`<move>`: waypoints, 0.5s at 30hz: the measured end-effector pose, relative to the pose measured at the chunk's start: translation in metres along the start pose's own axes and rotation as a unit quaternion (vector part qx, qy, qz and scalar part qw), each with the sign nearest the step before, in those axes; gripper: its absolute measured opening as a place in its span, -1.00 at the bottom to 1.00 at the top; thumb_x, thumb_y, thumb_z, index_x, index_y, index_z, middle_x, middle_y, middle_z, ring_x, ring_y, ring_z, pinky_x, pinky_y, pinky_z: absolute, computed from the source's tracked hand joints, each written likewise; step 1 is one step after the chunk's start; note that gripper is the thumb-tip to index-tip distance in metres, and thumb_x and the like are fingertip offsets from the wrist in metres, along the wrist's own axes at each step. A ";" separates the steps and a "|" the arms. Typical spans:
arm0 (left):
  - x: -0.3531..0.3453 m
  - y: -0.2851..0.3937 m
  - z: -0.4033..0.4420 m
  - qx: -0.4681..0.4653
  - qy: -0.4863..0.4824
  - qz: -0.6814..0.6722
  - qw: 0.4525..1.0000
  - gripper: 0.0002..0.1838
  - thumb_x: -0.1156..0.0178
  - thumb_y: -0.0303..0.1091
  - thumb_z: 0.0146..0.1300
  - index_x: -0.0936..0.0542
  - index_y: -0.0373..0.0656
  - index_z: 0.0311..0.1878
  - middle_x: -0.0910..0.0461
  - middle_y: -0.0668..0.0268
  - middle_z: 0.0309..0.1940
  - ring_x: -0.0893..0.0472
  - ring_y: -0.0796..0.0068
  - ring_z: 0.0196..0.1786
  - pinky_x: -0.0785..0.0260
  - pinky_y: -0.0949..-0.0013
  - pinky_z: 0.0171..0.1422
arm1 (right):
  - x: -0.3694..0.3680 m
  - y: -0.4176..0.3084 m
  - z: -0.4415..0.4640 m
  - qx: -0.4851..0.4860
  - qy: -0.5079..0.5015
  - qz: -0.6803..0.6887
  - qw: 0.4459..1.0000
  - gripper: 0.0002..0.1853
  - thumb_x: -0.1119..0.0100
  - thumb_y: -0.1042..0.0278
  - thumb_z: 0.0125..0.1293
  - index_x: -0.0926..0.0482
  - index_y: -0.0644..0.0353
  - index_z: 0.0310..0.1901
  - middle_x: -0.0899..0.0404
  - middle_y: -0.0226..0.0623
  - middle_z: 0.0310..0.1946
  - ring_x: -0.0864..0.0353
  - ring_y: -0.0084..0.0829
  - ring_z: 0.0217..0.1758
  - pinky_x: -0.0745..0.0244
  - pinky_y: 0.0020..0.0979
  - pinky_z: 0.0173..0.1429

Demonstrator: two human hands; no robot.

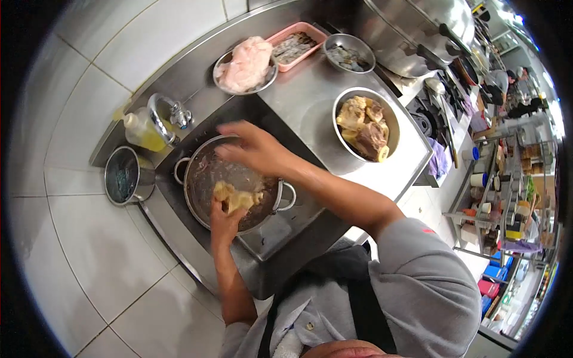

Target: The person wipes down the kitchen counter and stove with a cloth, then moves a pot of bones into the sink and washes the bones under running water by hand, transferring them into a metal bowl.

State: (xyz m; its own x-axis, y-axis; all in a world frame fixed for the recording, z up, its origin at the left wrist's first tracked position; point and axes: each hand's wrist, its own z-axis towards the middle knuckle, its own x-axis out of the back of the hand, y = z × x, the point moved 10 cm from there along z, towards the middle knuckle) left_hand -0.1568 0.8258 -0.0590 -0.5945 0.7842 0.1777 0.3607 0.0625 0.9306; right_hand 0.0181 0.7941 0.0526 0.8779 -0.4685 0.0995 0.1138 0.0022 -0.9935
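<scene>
My left hand [225, 224] grips a yellowish piece of meat [234, 198] over a metal pot [206, 179] that stands in the sink [268, 238]. Murky water with small bits in it shows inside the pot. Above the pot's upper right part is my right hand [248, 146], slightly blurred, its fingers apart and nothing in it. On the steel counter to the right, a metal bowl [391, 125] holds several pieces of meat and bone [364, 125].
The faucet [164, 119] and a bottle of yellow liquid [143, 132] are behind the sink. A small pot [128, 176] stands left. A bowl of pale pink meat [246, 64], a pink tray [301, 46] and a grey bowl [349, 53] line the back. Large steel pots [412, 36] and distant people stand farther right.
</scene>
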 end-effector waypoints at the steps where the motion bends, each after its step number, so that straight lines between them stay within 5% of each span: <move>1: -0.010 0.033 0.007 -0.062 -0.011 0.037 0.997 -0.24 -0.31 -0.53 -0.04 -0.23 -0.27 0.28 -0.43 0.11 0.10 -0.46 0.27 0.14 -0.34 0.28 0.22 | 0.021 0.000 -0.041 0.007 0.012 0.006 1.000 -0.52 -0.23 0.27 0.27 -0.40 0.30 0.16 -0.40 -0.20 0.13 -0.45 -0.42 0.14 -0.40 -0.40 0.17; 6: -0.126 0.206 0.019 -0.362 -0.188 0.060 0.911 -0.18 -0.35 -0.46 -0.02 -0.18 -0.22 0.32 -0.44 0.07 0.09 -0.46 0.21 0.15 -0.29 0.21 0.27 | 0.115 0.040 -0.238 -0.246 0.130 0.019 0.960 -0.68 -0.16 0.28 0.32 -0.51 0.28 0.03 -0.57 -0.32 -0.18 -0.53 -0.51 -0.09 -0.43 -0.45 0.05; 8: -0.199 0.243 0.016 -0.309 -0.312 0.053 0.897 -0.28 -0.33 -0.45 -0.03 -0.30 -0.25 0.26 -0.46 0.09 0.11 -0.46 0.21 0.18 -0.28 0.27 0.28 | 0.142 0.047 -0.297 -0.268 0.147 -0.041 0.951 -0.71 -0.16 0.26 0.32 -0.56 0.26 -0.03 -0.57 -0.25 -0.18 -0.51 -0.51 -0.14 -0.41 -0.45 -0.03; 9: -0.236 0.243 0.026 -0.285 -0.322 0.183 0.884 -0.37 -0.31 -0.43 -0.01 -0.36 -0.27 0.19 -0.50 0.03 0.05 -0.48 0.14 0.16 -0.30 0.25 0.27 | 0.151 0.043 -0.323 -0.279 0.170 -0.043 0.944 -0.71 -0.16 0.23 0.32 -0.57 0.28 -0.06 -0.58 -0.23 -0.25 -0.51 -0.49 -0.16 -0.41 -0.44 -0.06; 12: -0.299 0.213 0.065 -0.313 -0.224 0.429 0.817 -0.59 -0.25 -0.36 0.04 -0.53 -0.27 0.00 -0.57 -0.06 -0.10 -0.50 -0.03 0.08 -0.33 0.18 0.22 | 0.165 0.043 -0.396 -0.317 0.217 -0.031 0.923 -0.67 -0.17 0.19 0.30 -0.57 0.33 -0.10 -0.60 -0.30 -0.35 -0.51 -0.54 -0.26 -0.41 -0.50 -0.17; 15: -0.299 0.208 0.063 -0.519 -0.114 0.288 0.796 -0.57 -0.24 -0.37 0.04 -0.54 -0.18 0.04 -0.54 -0.04 0.00 -0.50 0.02 0.13 -0.32 0.16 0.23 | 0.167 0.069 -0.470 -0.336 0.287 0.017 0.897 -0.65 -0.21 0.19 0.27 -0.57 0.33 -0.09 -0.60 -0.31 -0.37 -0.51 -0.57 -0.29 -0.40 -0.51 -0.23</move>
State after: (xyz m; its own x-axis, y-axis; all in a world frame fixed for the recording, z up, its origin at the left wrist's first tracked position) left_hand 0.1411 0.6436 0.0609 -0.3563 0.5967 0.7190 -0.3329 -0.8001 0.4991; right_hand -0.0464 0.3012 -0.0251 0.4699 -0.8560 0.2156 -0.3840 -0.4181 -0.8232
